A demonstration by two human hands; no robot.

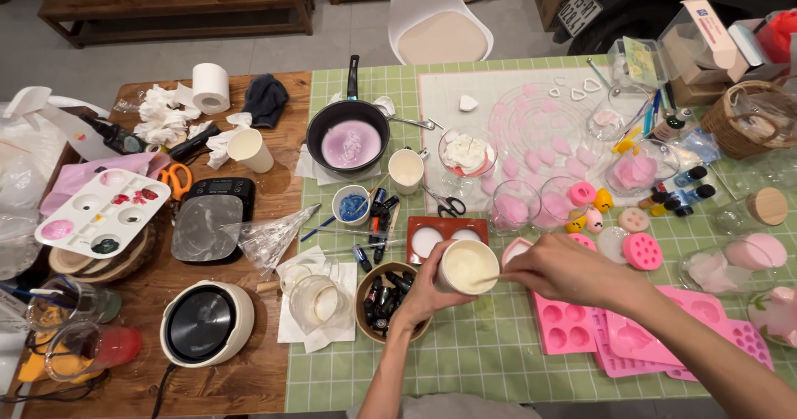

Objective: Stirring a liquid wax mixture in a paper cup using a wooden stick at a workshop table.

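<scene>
**Ana:** Head view is showing the left hand [427, 290] wrapping around a paper cup [466, 267] of creamy liquid, just below the middle of the frame, fingers closed on its side wall. The cup is sitting upright, mouth pointing up toward the camera, so its long axis is running vertically off the green checked mat [481, 352].

**Ben:** And the right hand [573, 268]?

**Ana:** It is pinching a thin stirring stick [488, 280], fingers closed on it. The stick is lying nearly level, its long axis running left to right, tip dipping into the liquid at the cup's right rim.

**Ben:** How would you judge good stirring here?

**Ana:** I'd say keeping the cup gripped firmly and level, and moving the stick slowly along the wall so nothing is slopping onto the pink silicone moulds [564, 328] lying just right of it, or into the bowl of small bottles [383, 296] touching the wrist at left.
</scene>
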